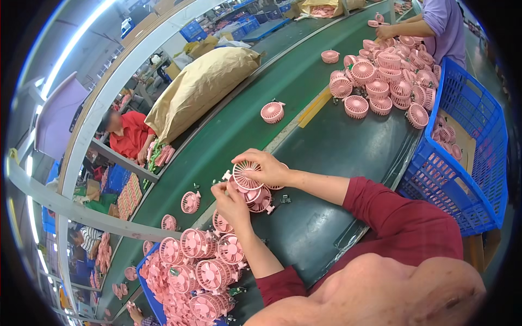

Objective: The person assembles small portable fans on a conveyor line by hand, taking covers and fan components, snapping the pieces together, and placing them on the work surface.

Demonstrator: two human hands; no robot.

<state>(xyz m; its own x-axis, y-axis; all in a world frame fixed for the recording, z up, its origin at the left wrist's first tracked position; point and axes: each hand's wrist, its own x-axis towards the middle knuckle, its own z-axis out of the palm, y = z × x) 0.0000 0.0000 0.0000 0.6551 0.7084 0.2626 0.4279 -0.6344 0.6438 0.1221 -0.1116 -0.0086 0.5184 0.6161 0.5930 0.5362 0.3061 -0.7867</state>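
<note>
My right hand (267, 167) is closed around a pink fan head (246, 176), fingers over its round slotted grille. At the fan head's lower left edge, the fingers of my left hand (234, 207) are pinched together on its side; the exact grip point is partly hidden. Just under my hands lies another pink fan head (261, 201) with its blades showing. A further one is mostly covered by my right hand. A small green circuit board (285, 199) rests on the dark work surface (321, 209) beside them.
Pink fan heads (212, 274) and loose pink parts fill a blue-rimmed bin at lower left. A green conveyor belt (231, 130) carries scattered fan heads. Far right, a heap of fan heads (380, 76) lies by a purple-sleeved co-worker and a blue crate (462, 179). A brown sack (204, 87) stands beyond.
</note>
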